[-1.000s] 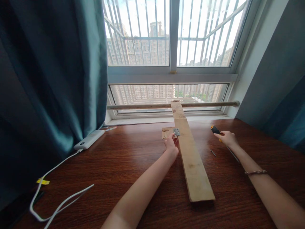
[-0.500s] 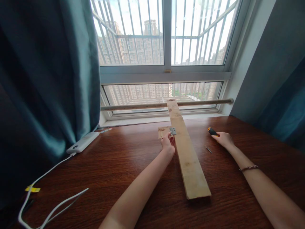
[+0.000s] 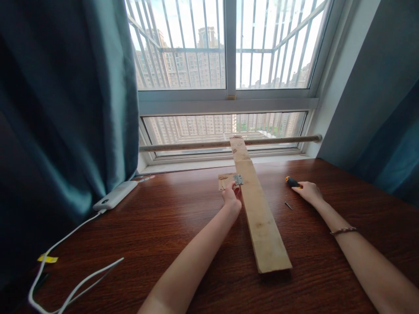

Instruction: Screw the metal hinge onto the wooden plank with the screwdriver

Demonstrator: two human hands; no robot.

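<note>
A long pale wooden plank (image 3: 258,213) lies lengthwise on the dark wooden table (image 3: 183,226), its far end on a wooden rod (image 3: 281,140) by the window. A small metal hinge (image 3: 238,179) joins the plank to a small wood block (image 3: 224,179) on its left. My left hand (image 3: 231,195) rests its fingertips on the block beside the hinge. My right hand (image 3: 309,192) lies on the table to the right, closed on a screwdriver with an orange and black handle (image 3: 291,181). A loose screw (image 3: 288,205) lies between that hand and the plank.
A white power bank (image 3: 115,195) with a white cable (image 3: 65,270) sits at the left, near a teal curtain (image 3: 65,109). A yellow tag (image 3: 47,259) lies near the table's left edge. The barred window (image 3: 225,52) stands behind the table.
The view shifted slightly to the left and then steadied. My right hand with the screwdriver lowered a little toward the table. My left hand stayed on the block by the hinge.
</note>
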